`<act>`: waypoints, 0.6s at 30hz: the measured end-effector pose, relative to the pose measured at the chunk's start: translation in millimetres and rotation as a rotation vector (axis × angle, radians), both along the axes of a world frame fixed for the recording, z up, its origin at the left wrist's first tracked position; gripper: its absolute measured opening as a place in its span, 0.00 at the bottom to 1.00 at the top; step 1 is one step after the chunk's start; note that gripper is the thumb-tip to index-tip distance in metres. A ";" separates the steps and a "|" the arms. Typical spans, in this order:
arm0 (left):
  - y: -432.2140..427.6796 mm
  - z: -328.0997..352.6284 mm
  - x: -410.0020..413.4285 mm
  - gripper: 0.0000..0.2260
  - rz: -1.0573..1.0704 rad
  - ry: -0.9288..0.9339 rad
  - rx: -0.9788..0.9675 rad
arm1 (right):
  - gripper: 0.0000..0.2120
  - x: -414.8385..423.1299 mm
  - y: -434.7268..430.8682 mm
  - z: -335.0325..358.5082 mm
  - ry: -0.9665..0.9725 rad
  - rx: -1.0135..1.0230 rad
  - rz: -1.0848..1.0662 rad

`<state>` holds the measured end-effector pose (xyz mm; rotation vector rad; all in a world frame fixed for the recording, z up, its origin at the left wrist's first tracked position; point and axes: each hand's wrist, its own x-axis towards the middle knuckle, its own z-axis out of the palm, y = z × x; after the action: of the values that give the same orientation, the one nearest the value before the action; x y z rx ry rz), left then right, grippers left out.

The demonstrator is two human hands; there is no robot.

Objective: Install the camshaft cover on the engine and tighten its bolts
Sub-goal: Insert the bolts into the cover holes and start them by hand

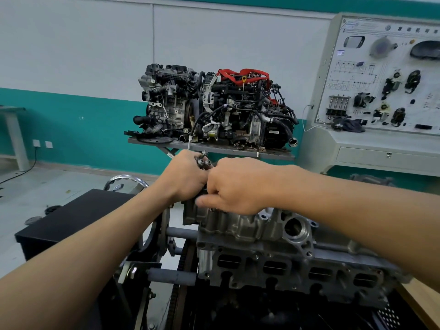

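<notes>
The grey engine [273, 265] sits on a stand in front of me, with the metal camshaft cover [240, 225] lying on top of it. My left hand [185, 177] grips a bunch of bolts [202, 160] above the cover's far left end; their heads stick out over its fingers. Right beside it, my right hand [235, 186] has its fingers curled down onto the cover's far edge, pinching something small that the hand mostly hides.
A black box [71, 222] stands left of the engine stand, with a chrome handwheel [126, 182] behind it. Two complete engines [214, 108] rest on a grey table at the back. A training panel [385, 77] with car parts stands at the right.
</notes>
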<state>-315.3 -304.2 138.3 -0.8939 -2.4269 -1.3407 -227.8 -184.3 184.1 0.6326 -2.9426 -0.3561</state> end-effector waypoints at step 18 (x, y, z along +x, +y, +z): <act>0.0 0.4 -1.0 0.09 0.021 0.047 -0.044 | 0.23 1.2 -1.9 11.2 0.055 0.176 0.089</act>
<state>-316.3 -304.2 138.6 -0.8970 -2.4320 -1.2501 -226.6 -186.3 195.3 0.7590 -2.8404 -0.6172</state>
